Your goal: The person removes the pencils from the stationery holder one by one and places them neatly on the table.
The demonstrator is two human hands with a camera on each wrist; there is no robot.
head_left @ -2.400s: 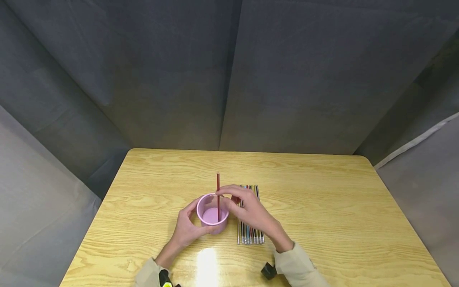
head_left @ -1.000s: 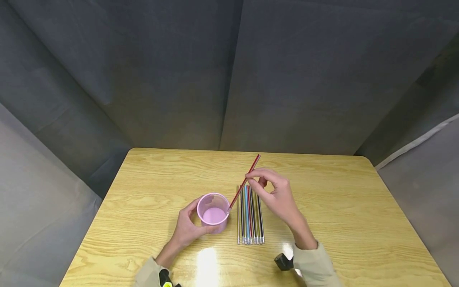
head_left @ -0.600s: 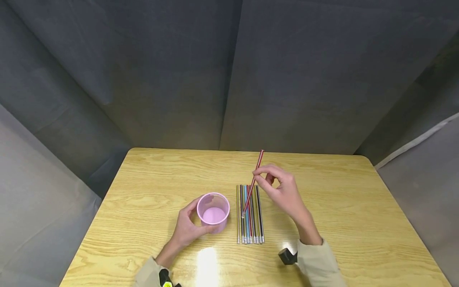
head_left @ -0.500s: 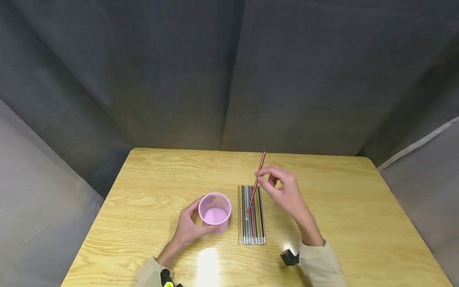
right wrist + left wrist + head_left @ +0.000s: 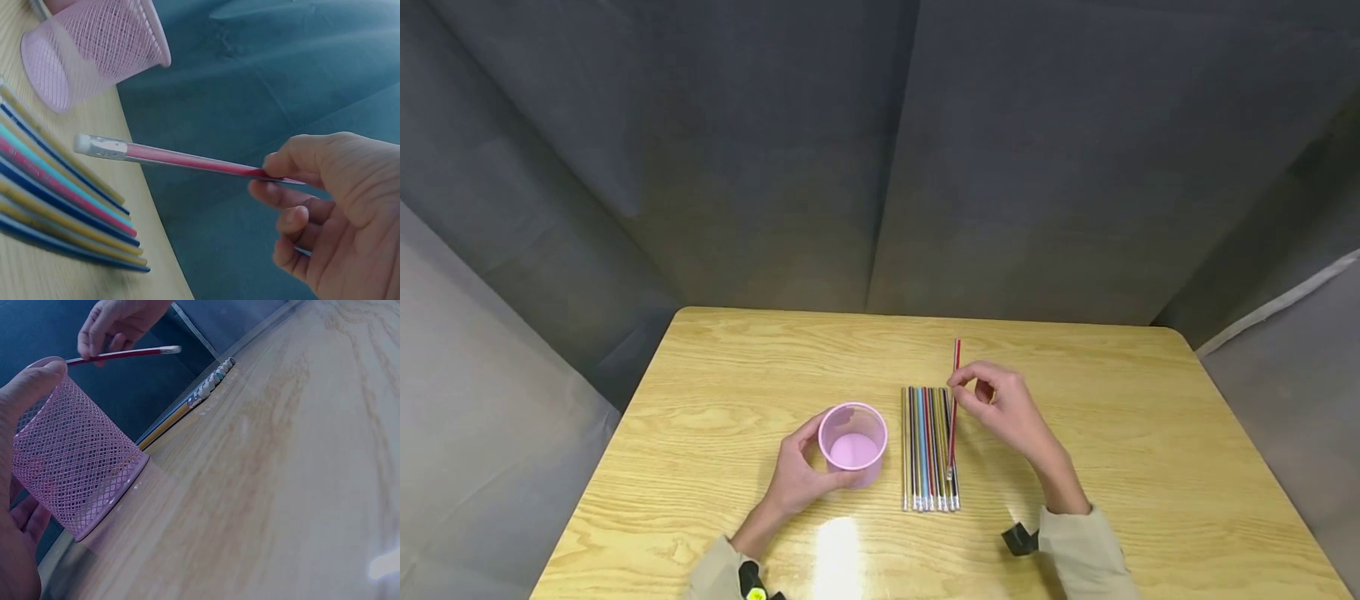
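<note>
My left hand holds a pink mesh pencil cup, thumb on the near side by the rim, and the cup stands upright with nothing inside. In the left wrist view, the mesh wall and base show at the table. Between thumb and forefinger, my right hand pinches a red pencil, its eraser end pointing down toward me. That pencil is raised above the right edge of a row of pencils lying side by side, their erasers toward me.
A wooden table with rounded far corners carries everything. Dark grey cloth panels rise behind it, and lighter ones hang at the sides. A bright light reflection lies near the front edge.
The red pencil stood upright inside the cup; my right hand has lifted it out and carried it right, across the row to its right edge. My left hand keeps holding the cup.
</note>
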